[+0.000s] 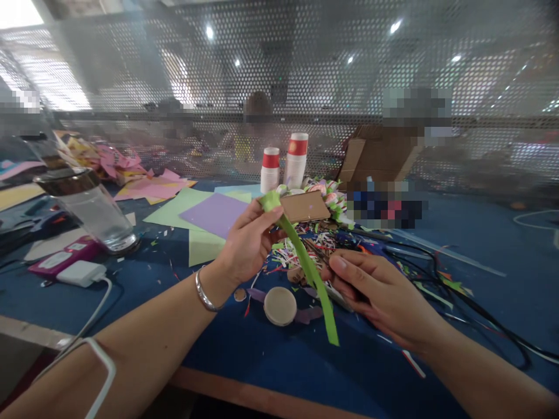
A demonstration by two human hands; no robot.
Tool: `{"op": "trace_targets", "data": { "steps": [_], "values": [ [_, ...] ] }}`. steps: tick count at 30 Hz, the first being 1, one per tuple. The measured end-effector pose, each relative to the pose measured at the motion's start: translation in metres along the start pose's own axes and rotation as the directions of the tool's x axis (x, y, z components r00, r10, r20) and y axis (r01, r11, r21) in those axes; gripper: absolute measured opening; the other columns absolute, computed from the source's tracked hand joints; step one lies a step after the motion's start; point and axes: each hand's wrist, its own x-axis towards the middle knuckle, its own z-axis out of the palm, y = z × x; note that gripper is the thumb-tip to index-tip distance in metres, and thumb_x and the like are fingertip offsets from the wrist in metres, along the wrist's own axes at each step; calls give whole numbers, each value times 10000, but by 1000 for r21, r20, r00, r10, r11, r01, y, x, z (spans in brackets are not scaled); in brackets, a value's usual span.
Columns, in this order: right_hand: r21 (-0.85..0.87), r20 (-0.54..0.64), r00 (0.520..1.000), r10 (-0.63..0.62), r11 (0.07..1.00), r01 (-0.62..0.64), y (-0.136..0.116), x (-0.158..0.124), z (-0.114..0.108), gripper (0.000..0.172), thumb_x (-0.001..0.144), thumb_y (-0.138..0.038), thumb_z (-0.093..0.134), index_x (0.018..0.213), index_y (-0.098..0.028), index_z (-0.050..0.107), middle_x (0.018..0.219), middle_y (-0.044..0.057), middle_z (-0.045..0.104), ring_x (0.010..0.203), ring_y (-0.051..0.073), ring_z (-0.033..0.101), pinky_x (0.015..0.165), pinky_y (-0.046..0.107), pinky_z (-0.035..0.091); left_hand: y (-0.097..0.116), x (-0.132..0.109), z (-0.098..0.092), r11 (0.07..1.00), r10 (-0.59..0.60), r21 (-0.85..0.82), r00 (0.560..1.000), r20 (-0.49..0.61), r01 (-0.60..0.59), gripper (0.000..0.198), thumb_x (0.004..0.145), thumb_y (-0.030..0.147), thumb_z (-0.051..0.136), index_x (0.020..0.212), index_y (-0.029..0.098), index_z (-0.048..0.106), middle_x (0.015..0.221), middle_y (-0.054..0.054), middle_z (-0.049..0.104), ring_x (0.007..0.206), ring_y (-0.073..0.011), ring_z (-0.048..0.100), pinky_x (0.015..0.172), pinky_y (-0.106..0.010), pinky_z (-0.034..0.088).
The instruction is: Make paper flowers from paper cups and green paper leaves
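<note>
My left hand [248, 241] is raised above the blue table [271, 361] and pinches the rolled upper end of a green paper strip [305, 265]. The strip hangs down and to the right, ending near the table top. My right hand [375, 291] is closed beside the strip's lower part, fingers curled around a thin dark object that I cannot make out. A metal bangle [204, 294] circles my left wrist. Below the hands lie a round beige disc [280, 305] and a heap of paper shreds [314, 244].
A glass jar [94, 212] stands at the left, with a pink phone [65, 259] and a white charger [81, 272] nearby. Coloured paper sheets [209, 215], two red-and-white cup stacks [283, 163], a cardboard piece [304, 206] and black cables [471, 297] fill the table. A perforated screen [305, 87] stands behind.
</note>
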Motion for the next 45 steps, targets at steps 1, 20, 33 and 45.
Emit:
{"op": "trace_targets", "data": {
  "steps": [1,20,33,45],
  "values": [
    [10,-4,1000,1,1000,-1,0,0,0,495,895,-651,700,788,-170,652,564,-76,363,462,47,230,401,203,121,-1,0,0,1000,-4,8,1000,22,4,166,821,149,786,931,183,666,770,31,655,688,-85,638,631,-201,561],
    [13,0,1000,26,1000,-26,-8,-2,-1,493,864,-646,730,758,-172,646,556,-70,387,435,45,234,393,217,115,1,2,-1,998,-59,34,998,20,58,260,765,93,807,952,184,651,767,26,679,684,-86,661,639,-196,511],
    [48,-15,1000,24,999,-23,-6,-3,-1,463,891,-606,729,752,-166,686,551,-68,370,454,45,239,406,199,140,2,-1,-2,995,-40,90,993,109,30,419,636,-42,652,982,195,631,806,5,720,766,-105,671,690,-201,505],
    [-14,-46,998,38,999,-38,-3,-2,-1,513,828,-684,745,775,-175,702,541,-64,388,444,49,240,392,189,139,0,4,-8,985,-114,125,993,-22,116,253,665,53,728,826,189,588,763,36,675,648,-90,603,638,-245,467]
  ]
}}
